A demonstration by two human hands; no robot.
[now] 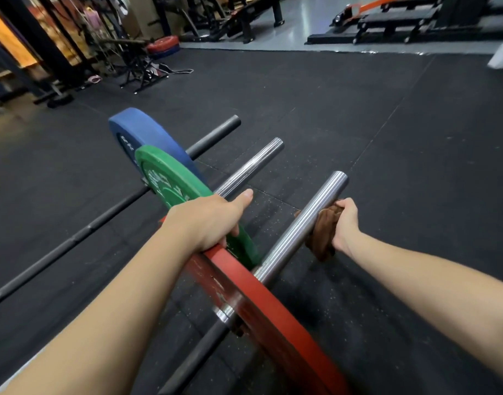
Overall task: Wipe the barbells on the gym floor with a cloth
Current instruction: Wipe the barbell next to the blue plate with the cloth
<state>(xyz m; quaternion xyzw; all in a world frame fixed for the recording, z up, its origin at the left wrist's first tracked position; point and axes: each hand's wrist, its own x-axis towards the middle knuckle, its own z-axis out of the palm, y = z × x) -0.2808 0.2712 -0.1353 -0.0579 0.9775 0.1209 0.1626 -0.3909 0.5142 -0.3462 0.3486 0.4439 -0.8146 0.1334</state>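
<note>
Your left hand [210,220] grips the round red plate [273,309]; your right hand [347,223] clutches a brown cloth [322,233] against the steel bar [303,222].

The 1 head-worn wide-angle view looks forward and steeply down from close above the nearest barbell [301,220], which fills 6 o'clock, and faces across the black floor [358,124] toward the racks [56,52] at 11 o'clock and machines [401,24] at 1 o'clock.

Brown cloth [321,235] (red, green, blue plates [273,303]).
</note>
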